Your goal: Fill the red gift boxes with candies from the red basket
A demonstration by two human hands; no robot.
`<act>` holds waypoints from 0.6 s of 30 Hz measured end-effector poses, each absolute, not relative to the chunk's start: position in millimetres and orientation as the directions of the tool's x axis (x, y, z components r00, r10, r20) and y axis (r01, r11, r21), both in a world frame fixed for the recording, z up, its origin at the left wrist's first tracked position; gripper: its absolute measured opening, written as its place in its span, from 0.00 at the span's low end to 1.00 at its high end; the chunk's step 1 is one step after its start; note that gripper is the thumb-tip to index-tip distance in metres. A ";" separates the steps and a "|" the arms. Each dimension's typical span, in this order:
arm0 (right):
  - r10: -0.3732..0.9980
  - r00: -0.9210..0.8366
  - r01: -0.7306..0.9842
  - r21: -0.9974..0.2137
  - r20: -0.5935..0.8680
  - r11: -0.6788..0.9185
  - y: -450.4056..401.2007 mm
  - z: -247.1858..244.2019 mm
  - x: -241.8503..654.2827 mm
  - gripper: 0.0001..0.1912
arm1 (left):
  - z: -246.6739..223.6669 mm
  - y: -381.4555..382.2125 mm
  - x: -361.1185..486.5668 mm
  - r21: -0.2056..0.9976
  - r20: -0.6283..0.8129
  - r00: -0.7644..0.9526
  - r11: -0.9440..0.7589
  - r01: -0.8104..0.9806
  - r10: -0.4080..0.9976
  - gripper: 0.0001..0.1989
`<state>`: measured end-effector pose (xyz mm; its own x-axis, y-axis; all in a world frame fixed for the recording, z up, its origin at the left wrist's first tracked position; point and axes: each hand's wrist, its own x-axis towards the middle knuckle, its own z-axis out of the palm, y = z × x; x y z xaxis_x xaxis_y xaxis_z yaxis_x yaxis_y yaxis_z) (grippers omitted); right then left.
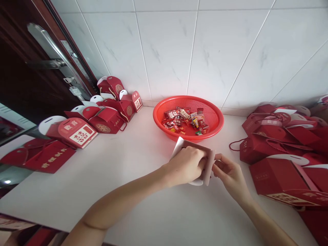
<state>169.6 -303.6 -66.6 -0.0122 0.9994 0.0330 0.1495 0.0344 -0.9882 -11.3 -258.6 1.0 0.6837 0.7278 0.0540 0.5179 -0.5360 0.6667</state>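
A small cardboard candy box (pixel 209 167) with its pale inner side showing stands open over the white table, its top flaps spread. My left hand (pixel 188 164) reaches down into its opening with the fingers bent; the box walls hide the fingertips and anything they hold. On the box's right side, my right hand (pixel 229 172) has its thumb and fingers closed at the edge of the wall. Just behind the box, a red plastic basket (pixel 188 100) holds several wrapped candies (pixel 176 118) in mixed colours.
Folded red gift boxes (pixel 104 121) with rope handles line the table's left side. More red boxes (pixel 276 171) are crowded together at the right. A tiled wall (pixel 169 51) rises behind the table (pixel 112 164). A dark door with a metal handle (pixel 56 51) and keys is at upper left.
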 end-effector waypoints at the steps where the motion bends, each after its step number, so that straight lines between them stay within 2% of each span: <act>1: 0.999 -0.013 0.137 -0.990 0.035 0.036 -303.9 -65.2 169.1 0.21 | 1.0 -258.6 -11.4 0.659 0.057 0.681 -0.540 0.524 0.730 0.12; 4: 0.999 -0.019 0.086 -0.996 0.032 0.034 -304.7 -61.1 168.7 0.20 | 0.9 -258.5 -11.5 0.653 0.057 0.682 -0.544 0.528 0.729 0.11; 11: 0.998 -0.063 0.027 -1.000 0.012 0.013 -304.2 -62.9 169.6 0.14 | -0.8 -257.5 -11.8 0.734 0.064 0.713 -0.517 0.441 0.699 0.15; 18: 0.996 -0.091 0.037 -0.999 -0.005 -0.001 -304.2 -65.4 172.4 0.11 | 21.8 -251.2 -33.6 0.651 0.145 0.686 -0.591 0.477 0.713 0.21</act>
<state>172.4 -304.2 -65.4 -0.0907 0.9959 -0.0049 0.0373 -0.0015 -0.9993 -33.6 -251.2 21.8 0.6856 0.7133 0.1453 0.4769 -0.5910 0.6506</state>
